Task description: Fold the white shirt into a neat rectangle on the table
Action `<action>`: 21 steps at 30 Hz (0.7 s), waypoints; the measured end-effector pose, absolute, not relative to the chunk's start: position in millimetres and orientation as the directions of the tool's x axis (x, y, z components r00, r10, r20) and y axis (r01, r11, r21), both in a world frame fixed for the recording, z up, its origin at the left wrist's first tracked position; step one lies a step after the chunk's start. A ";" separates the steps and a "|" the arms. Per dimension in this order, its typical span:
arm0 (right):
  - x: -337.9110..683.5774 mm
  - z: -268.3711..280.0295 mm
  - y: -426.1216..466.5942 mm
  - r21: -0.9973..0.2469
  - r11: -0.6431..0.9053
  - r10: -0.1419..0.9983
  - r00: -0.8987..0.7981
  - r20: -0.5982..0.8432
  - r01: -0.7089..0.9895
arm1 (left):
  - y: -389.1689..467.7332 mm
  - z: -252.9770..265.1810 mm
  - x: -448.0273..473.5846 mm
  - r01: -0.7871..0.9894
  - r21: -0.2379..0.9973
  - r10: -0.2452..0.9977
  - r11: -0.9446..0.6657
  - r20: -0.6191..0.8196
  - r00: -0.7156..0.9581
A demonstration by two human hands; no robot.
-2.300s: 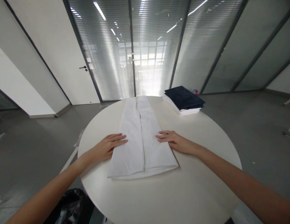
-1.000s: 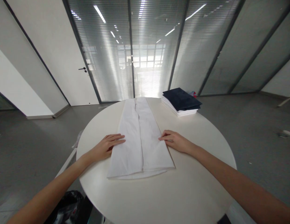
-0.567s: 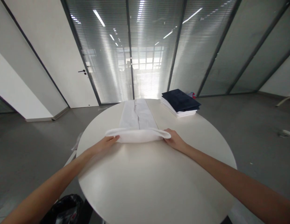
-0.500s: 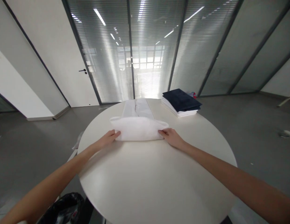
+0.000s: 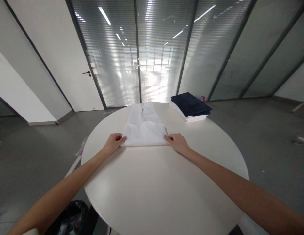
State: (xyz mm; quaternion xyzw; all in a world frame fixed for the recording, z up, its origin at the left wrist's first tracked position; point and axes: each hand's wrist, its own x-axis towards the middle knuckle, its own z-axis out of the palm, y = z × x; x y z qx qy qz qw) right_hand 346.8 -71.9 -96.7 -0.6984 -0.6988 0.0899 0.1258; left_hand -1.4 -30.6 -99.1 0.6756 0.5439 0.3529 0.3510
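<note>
A white folded cloth garment (image 5: pixel 145 133) lies on the round white table (image 5: pixel 152 182), its near part doubled over into a flat band. The far part shows a lengthwise seam down its middle. At the near left corner my left hand (image 5: pixel 115 142) pinches the fabric between thumb and fingers. My right hand (image 5: pixel 177 142) grips the near right corner the same way. Both hands rest low, close to the tabletop.
At the table's back right sits a stack of folded white cloth (image 5: pixel 183 116) topped by dark navy folded cloth (image 5: pixel 191 103). A bin with a black liner (image 5: pixel 71 218) stands on the floor at lower left. Glass partitions with blinds (image 5: pixel 156 49) rise behind.
The folded-over near part, puffed and wide at its sides before, now lies flatter and narrower. My hands remain at the two near corners, with only slight shifts.
</note>
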 end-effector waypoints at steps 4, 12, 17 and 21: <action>346.1 -94.4 -74.6 -0.247 -0.054 0.997 0.063 0.031 0.967 | -33.4 -95.1 -3.7 0.488 0.860 0.985 -0.146 0.078 0.156; 348.4 -87.0 -77.8 -0.285 -0.047 0.998 0.055 0.022 0.957 | -38.2 -92.2 -4.7 0.455 0.880 0.983 -0.138 0.066 0.171; 351.3 -91.4 -76.2 -0.301 -0.045 0.999 0.050 0.009 0.952 | -34.2 -94.4 -8.6 0.482 0.869 0.982 -0.114 0.026 0.186; 354.4 -84.0 -79.6 -0.332 -0.019 0.992 0.059 0.110 0.943 | -29.1 -91.6 -17.6 0.614 0.781 0.979 -0.116 -0.014 0.202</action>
